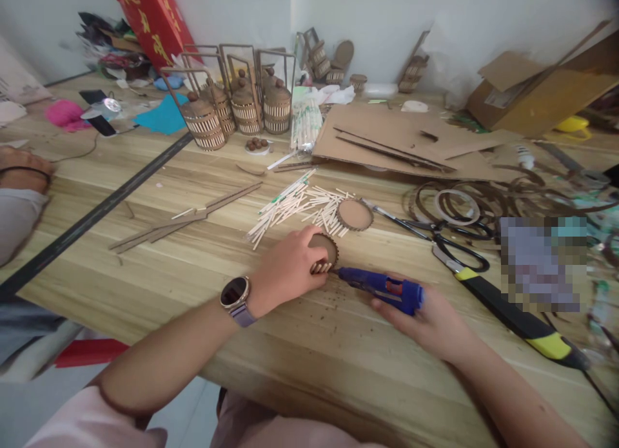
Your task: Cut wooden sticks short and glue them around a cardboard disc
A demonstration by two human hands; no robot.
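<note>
My left hand (294, 264), with a watch at the wrist, holds a round cardboard disc (325, 247) with a ridged rim. Short pale sticks (321, 267) stand along its near edge by my fingertips. In my right hand (425, 319) is a blue glue gun (382, 287), its nozzle touching or very close to the disc's rim beside the sticks. A second round disc (355, 214) lies flat just behind. Loose pale sticks (285, 206) are heaped on the wooden table (203, 267) beyond my left hand.
Small lantern-like baskets (246, 106) with tall handles stand at the back. Flat cardboard (382, 138) and a box (546, 87) are at back right. Scissors (449, 254) and a black-yellow tool (512, 316) lie right. Another person's hand (22, 167) rests at far left.
</note>
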